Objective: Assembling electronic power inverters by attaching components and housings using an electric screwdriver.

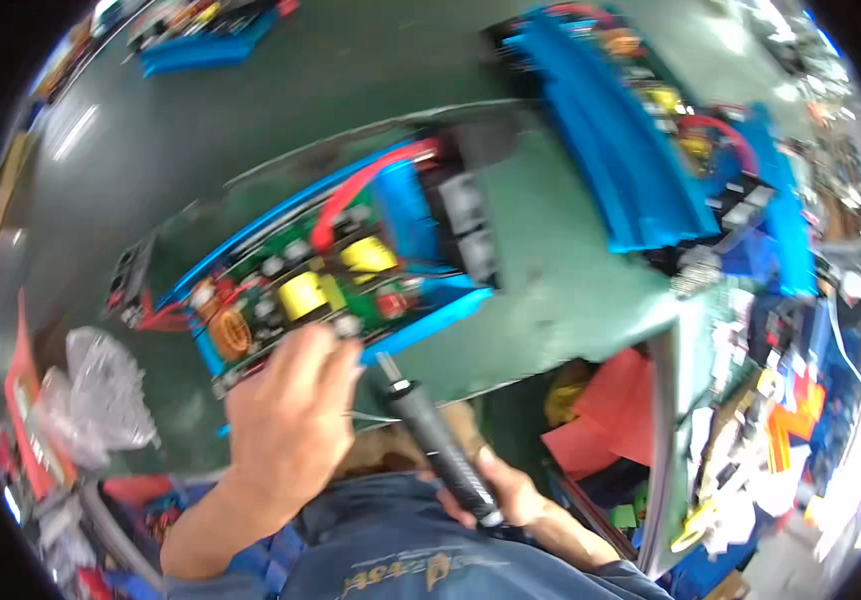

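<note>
In front of me lies a blue metal housing [436,318] with an open top. Inside it a green circuit board [356,300] carries yellow-wrapped transformers [304,296], a copper coil [230,332] and other parts. A thick red cable [356,195] arches over the board. My left hand [291,415] is at the housing's near edge, fingers bent together; whatever they pinch is hidden and slightly blurred. Low at my body, my right hand [511,490] grips a black electric screwdriver [441,450]. Its bit points away from me, close to the housing's near wall.
More blue housings with boards stand on the green bench, one at the right [621,150] and one far left [206,50]. A clear plastic bag [106,395] lies left. Red sheets [606,415] sit below the bench edge. Cluttered tools and parts [741,440] fill the right side.
</note>
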A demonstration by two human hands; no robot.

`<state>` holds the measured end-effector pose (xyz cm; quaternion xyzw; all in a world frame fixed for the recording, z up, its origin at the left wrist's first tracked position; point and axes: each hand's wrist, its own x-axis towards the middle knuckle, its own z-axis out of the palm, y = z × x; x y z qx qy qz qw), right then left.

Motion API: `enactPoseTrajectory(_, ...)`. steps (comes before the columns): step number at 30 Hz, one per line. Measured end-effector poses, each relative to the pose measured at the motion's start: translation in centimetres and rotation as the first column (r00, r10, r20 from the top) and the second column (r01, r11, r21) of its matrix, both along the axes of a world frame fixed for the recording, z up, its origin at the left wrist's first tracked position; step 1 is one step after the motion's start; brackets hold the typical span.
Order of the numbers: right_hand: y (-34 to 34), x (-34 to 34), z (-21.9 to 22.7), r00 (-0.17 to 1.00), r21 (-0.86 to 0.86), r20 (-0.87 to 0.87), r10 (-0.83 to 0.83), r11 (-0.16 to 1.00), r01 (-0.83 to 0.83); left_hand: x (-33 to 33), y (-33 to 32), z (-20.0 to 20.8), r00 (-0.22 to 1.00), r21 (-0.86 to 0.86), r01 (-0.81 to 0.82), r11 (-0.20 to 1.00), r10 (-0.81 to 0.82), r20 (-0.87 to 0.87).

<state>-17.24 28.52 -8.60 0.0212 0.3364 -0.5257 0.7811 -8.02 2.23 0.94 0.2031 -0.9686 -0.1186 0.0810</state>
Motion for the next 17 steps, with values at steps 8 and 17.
enactPoseTrajectory(8,2.4,-4.8,4.2,0.448,-0.020,-0.879,-0.163,0.952,0.307,7.1,-1.6,0.0,0.844,0.192,-0.347,0.918,0.395,-0.363)
enactPoseTrajectory(17,-11.9,-14.3,11.7,-0.817,-0.106,-0.573,-0.062,0.994,-0.001,18.9,-3.0,-5.8,0.486,0.285,-0.744,0.605,0.782,-0.390)
